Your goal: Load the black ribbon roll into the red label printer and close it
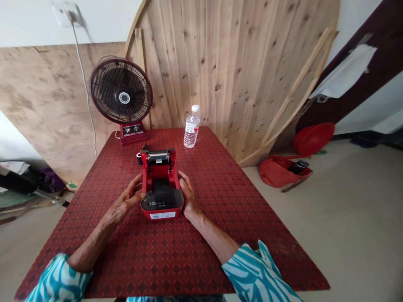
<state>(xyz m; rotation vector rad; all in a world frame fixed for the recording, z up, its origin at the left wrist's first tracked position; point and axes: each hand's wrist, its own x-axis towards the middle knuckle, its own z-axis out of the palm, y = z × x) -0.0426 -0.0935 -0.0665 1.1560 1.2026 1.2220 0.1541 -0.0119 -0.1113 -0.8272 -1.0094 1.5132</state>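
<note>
A red and black label printer (162,195) sits on the patterned red table with its lid (157,157) raised at the back. A roller and metal bar show inside the lid, and a white label is stuck on the near side of the body. My left hand (129,196) holds the printer's left side, thumb on the black edge and fingers along the red wall. On the opposite side, my right hand (189,195) grips the body with its fingers curved along the wall; its palm side is partly hidden.
A dark red fan (134,136) stands at the table's back left corner. A clear water bottle (191,131) is upright near the back edge. Round wooden boards (226,63) lean behind the table (252,251). An orange-red bag (277,172) lies on the floor at right.
</note>
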